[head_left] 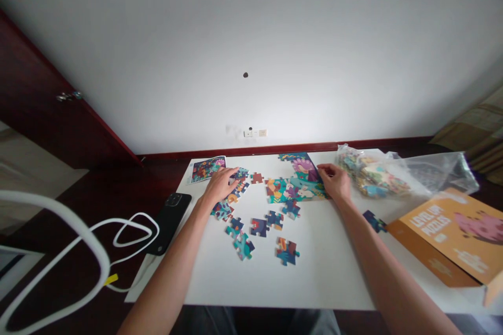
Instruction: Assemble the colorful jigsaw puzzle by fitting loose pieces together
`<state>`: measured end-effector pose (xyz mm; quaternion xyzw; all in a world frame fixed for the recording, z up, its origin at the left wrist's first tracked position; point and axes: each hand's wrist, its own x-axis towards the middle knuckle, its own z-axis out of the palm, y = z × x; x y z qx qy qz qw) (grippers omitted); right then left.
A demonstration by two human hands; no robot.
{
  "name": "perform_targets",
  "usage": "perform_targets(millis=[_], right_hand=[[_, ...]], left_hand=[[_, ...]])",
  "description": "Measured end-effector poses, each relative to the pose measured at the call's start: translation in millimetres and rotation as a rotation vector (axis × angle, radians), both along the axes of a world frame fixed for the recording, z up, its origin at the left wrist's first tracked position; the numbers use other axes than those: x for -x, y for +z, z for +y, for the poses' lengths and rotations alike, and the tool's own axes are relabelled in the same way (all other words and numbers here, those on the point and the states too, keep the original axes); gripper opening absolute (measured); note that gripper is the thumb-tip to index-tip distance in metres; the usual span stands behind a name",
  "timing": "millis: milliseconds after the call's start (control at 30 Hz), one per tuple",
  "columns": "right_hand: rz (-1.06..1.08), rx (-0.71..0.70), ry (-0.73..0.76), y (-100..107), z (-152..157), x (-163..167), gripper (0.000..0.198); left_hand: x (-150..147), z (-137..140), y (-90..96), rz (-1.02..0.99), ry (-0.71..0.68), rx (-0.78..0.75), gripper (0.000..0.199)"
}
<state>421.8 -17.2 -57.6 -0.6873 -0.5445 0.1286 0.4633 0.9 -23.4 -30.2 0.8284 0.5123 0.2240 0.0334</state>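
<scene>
On the white table, my left hand (220, 185) is at the left side of a loose group of jigsaw pieces (233, 196), fingers stretched out and tips over the upper ones. My right hand (336, 180) is at the right edge of a joined puzzle section (296, 188) showing rabbits and a purple animal. Its thumb and fingertips are pinched together there; what lies between them is too small to make out. A reddish-brown piece (257, 178) lies between the group and the section. Nearer me are a dark blue piece (259, 227) and a blue-orange piece (287, 251).
A printed puzzle picture (206, 168) lies at the back left. To the right are a clear plastic bag (377, 174) of pieces, an orange puzzle box (440, 225) and a stray dark piece (374, 221). A black phone (170, 222) and white cable (133, 243) are at the left edge.
</scene>
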Motion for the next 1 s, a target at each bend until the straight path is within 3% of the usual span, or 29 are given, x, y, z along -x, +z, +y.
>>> perform_targets(millis=[167, 300, 433, 667, 833, 1000], right_hand=[[-0.003, 0.004, 0.004, -1, 0, 0, 0.036], [0.006, 0.005, 0.01, 2, -2, 2, 0.037], [0.001, 0.018, 0.022, 6, -4, 5, 0.037], [-0.026, 0.04, 0.037, 6, -4, 6, 0.036], [-0.03, 0.045, 0.054, 6, -5, 6, 0.035], [-0.039, 0.056, 0.056, 6, -5, 7, 0.033]], left_hand=[[2, 1, 3.0, -0.056, 0.02, -0.007, 0.042], [-9, 2, 13.1, -0.127, 0.029, -0.112, 0.034], [-42, 5, 19.9, -0.175, -0.001, -0.119, 0.033], [-96, 11, 8.9, -0.057, -0.055, -0.023, 0.037], [-83, 3, 5.8, -0.012, 0.005, -0.023, 0.044], [-62, -4, 1.6, 0.022, -0.054, 0.036, 0.037]])
